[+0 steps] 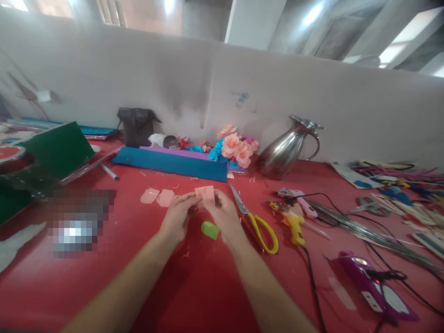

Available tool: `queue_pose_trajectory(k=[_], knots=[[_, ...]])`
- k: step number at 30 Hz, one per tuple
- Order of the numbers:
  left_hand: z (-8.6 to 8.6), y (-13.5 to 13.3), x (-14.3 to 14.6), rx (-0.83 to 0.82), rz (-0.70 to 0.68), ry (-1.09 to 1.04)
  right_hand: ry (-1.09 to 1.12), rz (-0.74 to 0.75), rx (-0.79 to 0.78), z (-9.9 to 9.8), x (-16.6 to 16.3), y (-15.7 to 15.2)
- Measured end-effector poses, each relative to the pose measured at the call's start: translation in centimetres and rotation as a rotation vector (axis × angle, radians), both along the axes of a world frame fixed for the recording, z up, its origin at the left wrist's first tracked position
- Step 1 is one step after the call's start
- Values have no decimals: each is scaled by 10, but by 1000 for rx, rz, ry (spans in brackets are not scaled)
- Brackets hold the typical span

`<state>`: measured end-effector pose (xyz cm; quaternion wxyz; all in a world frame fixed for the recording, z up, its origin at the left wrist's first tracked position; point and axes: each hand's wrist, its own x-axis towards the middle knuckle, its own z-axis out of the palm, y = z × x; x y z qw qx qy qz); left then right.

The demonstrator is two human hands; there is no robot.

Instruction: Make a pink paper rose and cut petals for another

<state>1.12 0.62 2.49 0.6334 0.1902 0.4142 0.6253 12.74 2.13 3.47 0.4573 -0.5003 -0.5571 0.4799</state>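
Both my hands meet over the red table (194, 286), pinching a small pink paper piece (205, 192) between them. My left hand (177, 216) grips its left edge with closed fingers. My right hand (225, 216) holds the right edge, fingers curled. A small green object (210, 230) lies on the table just below my hands. Two more pink paper pieces (157, 196) lie to the left. Yellow-handled scissors (255, 221) rest close to the right of my right hand.
A blue and purple paper roll (169, 163) and paper flowers (234, 147) lie by the back wall, next to a steel jug (286, 149). A yellow glue gun (293, 222), wires (364, 231), a purple device (374, 284) and green sheets (52, 150) surround the area.
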Motion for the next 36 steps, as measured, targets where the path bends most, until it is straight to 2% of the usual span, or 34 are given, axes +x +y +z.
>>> queue_pose_trajectory(k=[5, 8, 15, 21, 25, 29, 36], knots=[[3, -2, 0, 23, -55, -15, -13, -23, -21, 0, -1, -2], [3, -2, -2, 29, -118, 56, 32, 0, -49, 1, -1, -2], [1, 1, -8, -6, -91, 203, 82, 87, -19, -4, 1, 0], [-2, 2, -10, 66, -88, 314, -54, 151, 0, 7, 10, 2], [-4, 1, -10, 96, -88, 328, -53, 161, 2, 11, 15, 1], [-3, 0, -9, 80, -110, 287, -44, 136, 18, 6, 14, -1], [-3, 0, -6, 54, -39, 242, -17, -36, 107, -6, -1, -7]])
